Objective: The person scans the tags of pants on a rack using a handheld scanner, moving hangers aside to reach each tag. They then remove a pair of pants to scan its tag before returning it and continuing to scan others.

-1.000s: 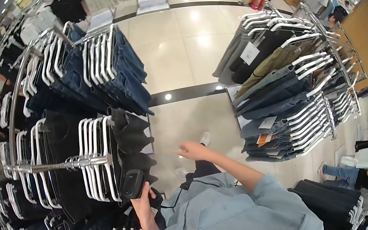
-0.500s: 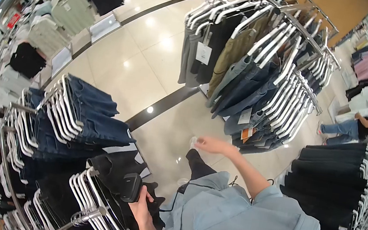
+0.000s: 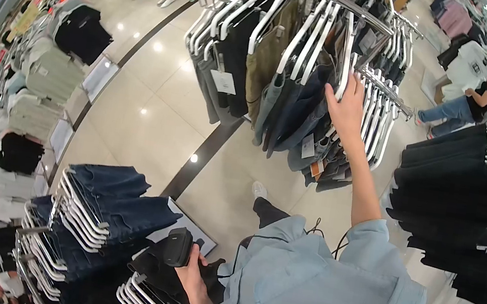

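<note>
My right hand is up at the rack of trousers in front of me. Its thumb and fingers are spread, with the end of a white hanger between them. Dark blue jeans hang right beside the thumb. Low on the left, my left hand has its fingers wrapped around a black handheld device, which hides part of the grip. Black cloth shows just behind that hand, above white hangers on the near rack.
Folded-over jeans hang on the left rack. Black trousers hang on a rack to the right. A person sits beyond it. Shirts line the far left. Tiled floor lies between the racks.
My right hand has risen from above the floor to the hangers on the front rack. The view has shifted, and that rack now appears farther left. My left hand keeps the black device.
</note>
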### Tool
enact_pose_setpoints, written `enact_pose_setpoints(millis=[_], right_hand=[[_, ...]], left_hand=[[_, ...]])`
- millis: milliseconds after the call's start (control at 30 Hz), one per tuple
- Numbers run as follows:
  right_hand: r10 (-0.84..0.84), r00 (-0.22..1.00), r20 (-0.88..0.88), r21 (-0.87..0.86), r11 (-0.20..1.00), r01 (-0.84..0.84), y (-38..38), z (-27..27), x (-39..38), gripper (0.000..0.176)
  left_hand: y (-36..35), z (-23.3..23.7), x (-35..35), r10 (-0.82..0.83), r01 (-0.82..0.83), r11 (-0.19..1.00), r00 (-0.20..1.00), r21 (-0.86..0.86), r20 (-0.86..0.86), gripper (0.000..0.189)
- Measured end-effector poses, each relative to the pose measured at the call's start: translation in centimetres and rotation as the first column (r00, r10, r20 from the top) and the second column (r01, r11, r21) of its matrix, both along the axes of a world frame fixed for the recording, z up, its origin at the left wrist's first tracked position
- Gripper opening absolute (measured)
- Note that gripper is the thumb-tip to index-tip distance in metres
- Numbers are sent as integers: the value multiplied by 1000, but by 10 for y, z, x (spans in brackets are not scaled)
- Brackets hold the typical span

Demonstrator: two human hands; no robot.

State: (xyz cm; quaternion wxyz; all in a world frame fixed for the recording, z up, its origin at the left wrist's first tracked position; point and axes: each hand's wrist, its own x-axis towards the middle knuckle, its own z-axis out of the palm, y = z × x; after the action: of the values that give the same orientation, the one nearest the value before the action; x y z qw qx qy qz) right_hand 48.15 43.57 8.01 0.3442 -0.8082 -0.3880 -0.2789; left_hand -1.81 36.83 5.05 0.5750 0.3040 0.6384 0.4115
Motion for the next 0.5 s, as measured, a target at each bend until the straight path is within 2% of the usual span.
enact_pose_setpoints(millis=[33, 67, 100, 133, 200, 300, 333, 433, 467, 500], right_hand=[[-13, 1000, -3, 1, 1000, 13, -3, -2, 6, 61], [11, 939, -345, 32, 999, 0, -10, -4, 10, 60], [43, 762, -646, 64, 998, -2, -16, -4, 9, 60], [21, 806, -592, 66, 998, 23, -19, -5, 11, 57], [-83, 730, -678, -62, 997, 56, -28, 3, 15, 54], [19, 783, -622, 52, 998, 18, -34, -10, 24, 45], [-27, 729, -684, 7, 999, 44, -36, -3, 25, 40], [43, 707, -706, 72, 997, 11, -44, 2, 40, 37], [36, 707, -707, 69, 997, 18, -47, 6, 45, 37], [-11, 699, -715, -27, 1000, -12, -49, 14, 50, 37]], left_hand=[[8, -2, 4, -34, 34, 999, 999, 15, 10, 15], [14, -3, 7, -65, 64, 998, 998, 26, 20, 16], [21, -2, 12, -70, 70, 997, 997, 18, 16, 16], [29, -2, 18, -92, 92, 995, 996, 23, 2, 17], [46, -3, 30, -127, 127, 992, 992, 23, -11, 17], [68, -1, 52, -189, 189, 982, 982, 16, -22, 16], [75, 1, 61, -210, 211, 977, 977, 12, -27, 15], [93, 0, 85, -276, 276, 961, 961, 12, -18, 13], [98, -1, 93, -309, 309, 951, 951, 25, -8, 14], [103, 7, 104, -337, 337, 941, 941, 24, -22, 13]])
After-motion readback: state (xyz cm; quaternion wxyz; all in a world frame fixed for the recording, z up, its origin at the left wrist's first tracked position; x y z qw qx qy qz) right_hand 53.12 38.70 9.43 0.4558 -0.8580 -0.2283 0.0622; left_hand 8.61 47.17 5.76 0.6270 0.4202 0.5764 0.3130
